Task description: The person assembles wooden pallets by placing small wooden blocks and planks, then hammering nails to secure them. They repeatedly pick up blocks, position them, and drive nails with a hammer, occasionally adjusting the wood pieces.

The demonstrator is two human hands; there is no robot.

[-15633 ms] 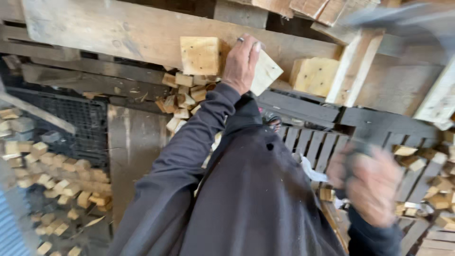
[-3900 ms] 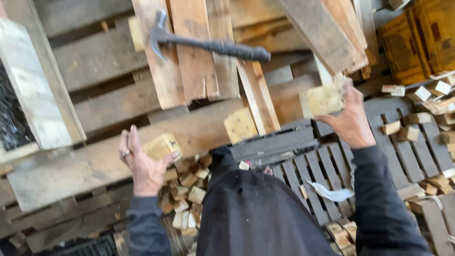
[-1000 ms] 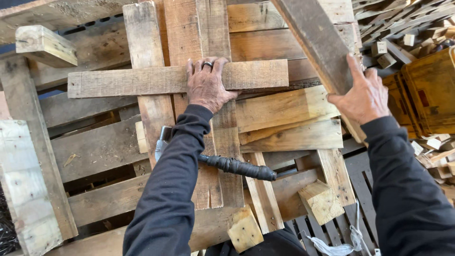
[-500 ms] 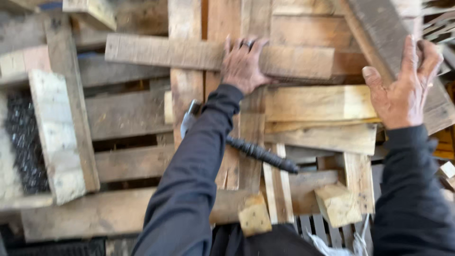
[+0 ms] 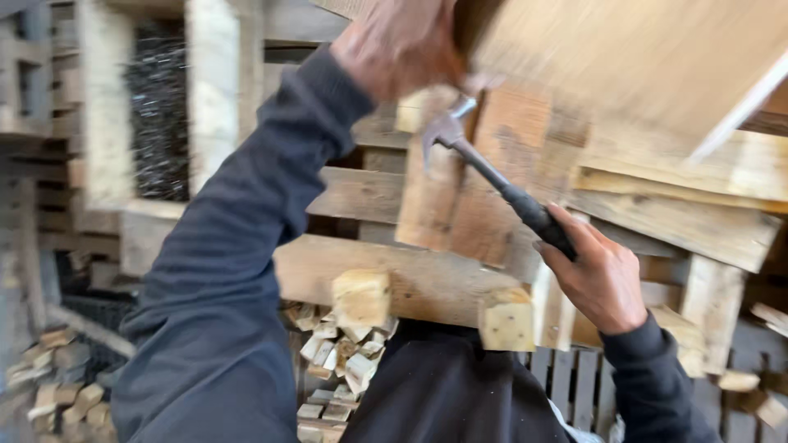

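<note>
A claw hammer (image 5: 492,176) slants across the middle of the view, its steel head up near the top centre against the pallet boards (image 5: 443,205) and its dark rubber grip running down to the right. The right hand (image 5: 595,275) is closed around the lower end of that grip, fingers wrapped over it and thumb along the side, so the hammer is held firmly, not pinched.

The left hand (image 5: 398,45) is raised at the top of the view, at the end of a dark sleeve, and sits against the edge of a wide, pale plank (image 5: 624,74) that tilts across the upper right. Motion blur hides the fingers, so whether they curl around the plank or only press on it cannot be told.

Below the hammer, a long horizontal board (image 5: 410,279) carries two square wooden blocks (image 5: 361,297) on its lower edge, one left and one right. Under them lies a heap of small wood offcuts (image 5: 341,361), with another scatter at the lower left. A dark mesh panel (image 5: 160,107) stands behind the pallet slats at the upper left.
</note>
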